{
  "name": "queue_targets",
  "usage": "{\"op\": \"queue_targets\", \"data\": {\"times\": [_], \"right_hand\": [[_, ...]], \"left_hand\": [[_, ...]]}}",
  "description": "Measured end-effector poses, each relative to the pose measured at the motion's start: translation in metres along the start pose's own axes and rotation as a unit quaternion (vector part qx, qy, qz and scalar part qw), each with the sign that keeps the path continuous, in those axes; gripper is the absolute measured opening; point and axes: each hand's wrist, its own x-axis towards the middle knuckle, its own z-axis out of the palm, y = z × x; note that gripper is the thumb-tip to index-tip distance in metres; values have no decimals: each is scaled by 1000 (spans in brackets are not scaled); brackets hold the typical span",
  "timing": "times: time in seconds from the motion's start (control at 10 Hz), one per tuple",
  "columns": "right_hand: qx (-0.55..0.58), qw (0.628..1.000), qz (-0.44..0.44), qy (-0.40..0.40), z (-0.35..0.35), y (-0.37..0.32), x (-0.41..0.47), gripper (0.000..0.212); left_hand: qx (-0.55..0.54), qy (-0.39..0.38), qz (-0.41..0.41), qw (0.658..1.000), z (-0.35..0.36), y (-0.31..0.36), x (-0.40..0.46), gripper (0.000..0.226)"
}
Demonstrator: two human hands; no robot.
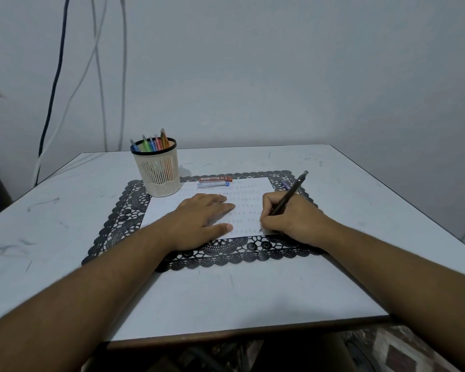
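The right hand (293, 221) has its grip closed round a slim dark pencil (289, 193), tip at the near right of the thin white sheet (253, 187). The left hand (202, 221) lies flat, pinning it on a black lacy mat (124, 218). Faint small loops fill the right side in rows; the left looks bare, so work probably remains.
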Motion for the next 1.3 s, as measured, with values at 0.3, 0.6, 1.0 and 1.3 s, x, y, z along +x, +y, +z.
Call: {"op": "queue_targets", "data": {"times": [0.3,0.6,1.0,1.3], "right_hand": [[-17,1000,-3,17,1,0,0,27],[-9,1000,0,22,2,-1,-1,28],[-7,1000,8,17,-4,1,0,21],[-16,1000,19,16,-3,2,0,17]], "left_hand": [[0,-1,0,1000,0,0,0,63],[0,1,1,1000,0,1,0,62],[1,1,3,1000,0,0,1,62],[6,-2,3,1000,0,1,0,62]]}}
